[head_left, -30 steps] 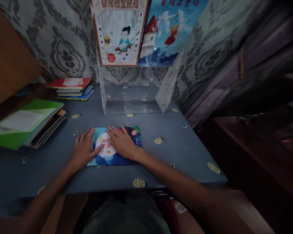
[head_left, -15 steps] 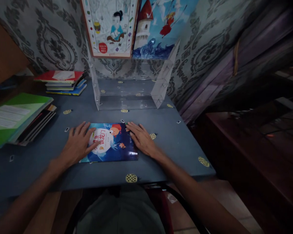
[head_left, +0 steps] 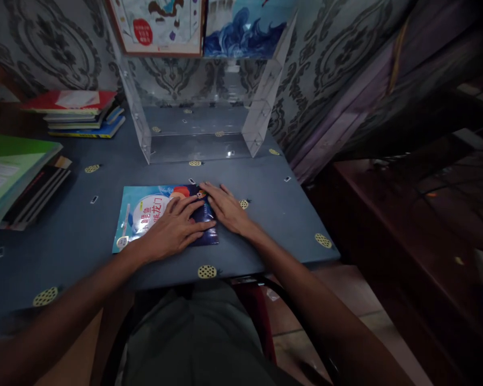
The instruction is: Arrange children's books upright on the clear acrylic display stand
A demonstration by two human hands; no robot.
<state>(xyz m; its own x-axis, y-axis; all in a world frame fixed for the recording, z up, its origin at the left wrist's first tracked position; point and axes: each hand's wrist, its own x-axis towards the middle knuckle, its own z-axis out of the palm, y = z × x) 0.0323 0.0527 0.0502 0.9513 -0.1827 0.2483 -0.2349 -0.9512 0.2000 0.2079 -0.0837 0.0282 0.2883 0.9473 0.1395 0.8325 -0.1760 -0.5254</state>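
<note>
A blue picture book (head_left: 124, 214) with a white circle and red lettering lies flat on the desk in front of me. Across the middle and right part of its cover rests my left hand (head_left: 175, 228), palm down with fingers stretched to the right. My right hand (head_left: 226, 208) lies on the book's upper right edge, fingers extended and pointing up and left. Both hands touch the book without gripping it. Part of the cover picture is hidden under my left hand.
A clear acrylic book rack (head_left: 145, 142) stands at the back with two picture books (head_left: 245, 40) on its upper tier. To the left are a stack of books with a red cover (head_left: 74, 100) and a pile topped by a green book (head_left: 20, 155). The desk (head_left: 261, 177) has a grey-blue cloth.
My left hand has slid right across the cover, from the book's left part to its middle and right. My right hand stays at the right edge. The view has tipped downward.
</note>
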